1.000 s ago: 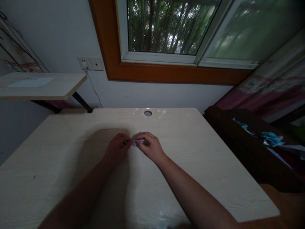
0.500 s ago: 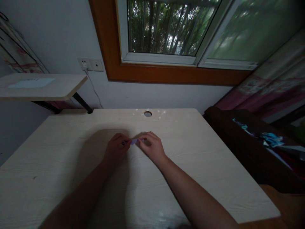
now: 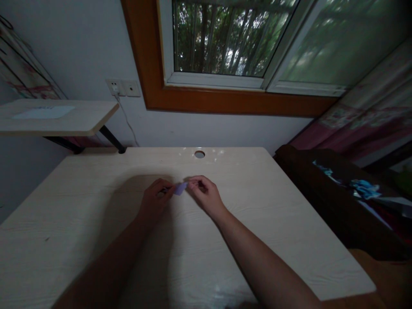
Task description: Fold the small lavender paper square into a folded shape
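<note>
Between my hands, over the middle of the pale wooden desk, is a small purple piece of paper. My left hand pinches its left end between thumb and fingertips. The fingertips of my right hand are closed together at the paper's upper right corner. The paper looks flat and tilted, with its lower edge hanging free. Any folds in it are too small to make out.
The desk has a round cable hole near its back edge. A raised shelf with a white sheet on it stands at the left. Behind rises the wall with a window. Dark furniture is at the right.
More of the purple paper shows between my hands, and it is tilted. My right fingertips have shifted slightly up. The left hand has hardly moved.
</note>
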Available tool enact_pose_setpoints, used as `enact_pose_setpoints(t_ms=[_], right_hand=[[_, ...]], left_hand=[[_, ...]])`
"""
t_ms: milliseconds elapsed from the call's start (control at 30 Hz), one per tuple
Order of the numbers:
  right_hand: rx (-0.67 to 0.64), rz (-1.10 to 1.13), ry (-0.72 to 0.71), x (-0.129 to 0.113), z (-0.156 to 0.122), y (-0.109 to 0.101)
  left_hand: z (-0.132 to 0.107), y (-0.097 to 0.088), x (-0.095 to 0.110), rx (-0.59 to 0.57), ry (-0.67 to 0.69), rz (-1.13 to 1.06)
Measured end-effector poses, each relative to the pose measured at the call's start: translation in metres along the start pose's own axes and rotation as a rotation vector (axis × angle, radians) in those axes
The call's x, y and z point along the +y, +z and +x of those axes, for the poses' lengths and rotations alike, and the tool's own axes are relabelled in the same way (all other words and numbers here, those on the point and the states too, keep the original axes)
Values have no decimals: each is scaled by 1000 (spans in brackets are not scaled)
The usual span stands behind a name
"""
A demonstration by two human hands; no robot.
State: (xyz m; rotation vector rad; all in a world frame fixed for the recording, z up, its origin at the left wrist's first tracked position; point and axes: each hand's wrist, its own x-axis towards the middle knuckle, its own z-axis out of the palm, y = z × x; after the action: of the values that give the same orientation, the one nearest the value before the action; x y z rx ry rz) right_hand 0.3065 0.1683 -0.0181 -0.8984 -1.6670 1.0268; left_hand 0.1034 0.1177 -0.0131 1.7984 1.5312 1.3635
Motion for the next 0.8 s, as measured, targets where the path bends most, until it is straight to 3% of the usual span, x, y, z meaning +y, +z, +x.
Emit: enact_pose_setpoints(t_ms=[300, 533, 800], right_hand=[[-87, -36, -1, 1, -2, 2], [-156, -141, -143, -1, -4, 4], [-98, -177, -155, -5, -3, 2]], left_hand=[[1, 0, 1, -53, -1, -18], [1, 2, 3, -106, 57, 26], [1, 2, -1, -126, 16, 33]])
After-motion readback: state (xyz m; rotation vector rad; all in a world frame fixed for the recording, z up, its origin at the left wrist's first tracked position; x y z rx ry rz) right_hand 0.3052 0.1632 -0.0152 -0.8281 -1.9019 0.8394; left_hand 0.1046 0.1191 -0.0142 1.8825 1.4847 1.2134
